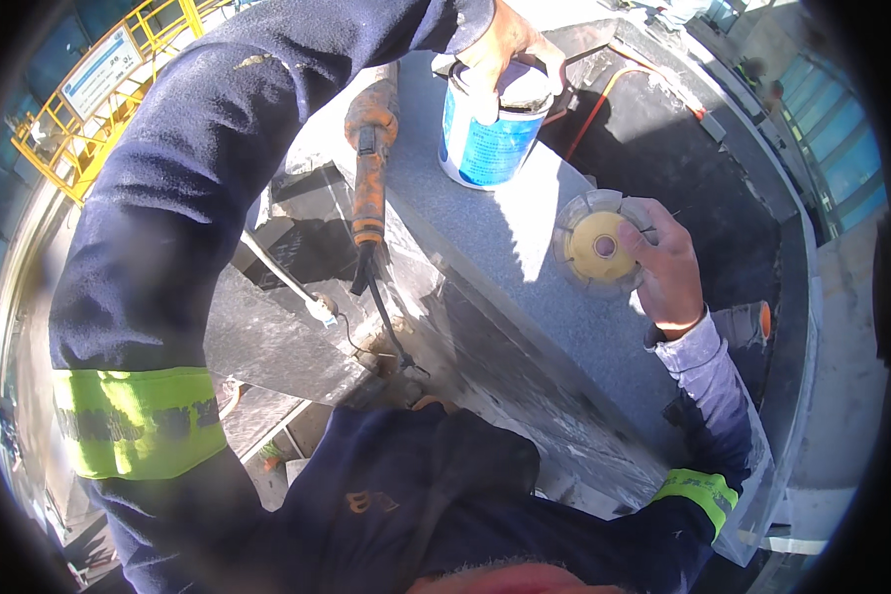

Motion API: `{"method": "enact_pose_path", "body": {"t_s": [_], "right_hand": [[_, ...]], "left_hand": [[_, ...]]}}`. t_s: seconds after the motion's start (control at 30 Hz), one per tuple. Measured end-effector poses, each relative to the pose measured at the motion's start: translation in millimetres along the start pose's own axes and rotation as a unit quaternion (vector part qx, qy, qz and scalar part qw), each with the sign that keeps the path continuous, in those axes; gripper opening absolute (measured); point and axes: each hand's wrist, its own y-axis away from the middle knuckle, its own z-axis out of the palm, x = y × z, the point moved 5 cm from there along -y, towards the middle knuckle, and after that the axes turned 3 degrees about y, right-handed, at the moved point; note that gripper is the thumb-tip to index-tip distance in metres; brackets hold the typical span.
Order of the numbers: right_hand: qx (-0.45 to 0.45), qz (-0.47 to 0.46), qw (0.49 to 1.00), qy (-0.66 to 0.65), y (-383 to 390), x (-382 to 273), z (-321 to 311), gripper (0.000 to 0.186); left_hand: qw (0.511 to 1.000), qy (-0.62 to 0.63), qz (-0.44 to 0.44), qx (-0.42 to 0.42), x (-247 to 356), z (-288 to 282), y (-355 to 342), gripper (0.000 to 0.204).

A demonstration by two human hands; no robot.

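Yellow-centred, a segmented disc (586,261) is pinched in the half-closed right hand (671,262) over a grey stone ledge (589,342); on it, a blue-and-white can (490,139) is gripped at the rim by the spread left hand (505,48).

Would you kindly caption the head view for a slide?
Left hand grips a blue-and-white can; right hand holds a yellow-hubbed disc.
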Motion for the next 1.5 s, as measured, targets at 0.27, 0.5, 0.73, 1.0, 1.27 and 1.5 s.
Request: {"method": "enact_pose_path", "body": {"t_s": [0.27, 0.5, 0.73, 1.0, 1.27, 1.5], "right_hand": [[0.057, -0.064, 0.974, 0.209, -17, 40, 12, 0.034], [0.073, -0.154, 0.9, 0.401, -38, 31, 33, 0.036], [0.129, -0.161, 0.918, 0.339, 8, -37, -3, 0.04], [0.189, -0.306, 0.831, 0.424, 107, -106, 78, 0.033], [0.195, -0.362, 0.813, 0.412, 130, -116, 201, 0.036], [0.174, -0.388, 0.853, 0.303, 128, -119, 271, 0.038]], "left_hand": [[0.972, 0.173, 0.041, 0.152, -10, -19, 16, 0.077], [0.858, 0.36, 0.167, 0.327, -23, -34, 117, 0.075], [0.811, 0.231, 0.165, 0.512, -41, -30, 343, 0.076], [0.718, -0.106, -0.098, 0.681, -45, 24, 584, 0.102], [0.666, -0.298, -0.207, 0.652, -56, 71, 588, 0.11], [0.655, -0.347, -0.387, 0.548, -79, 81, 574, 0.113]]}}
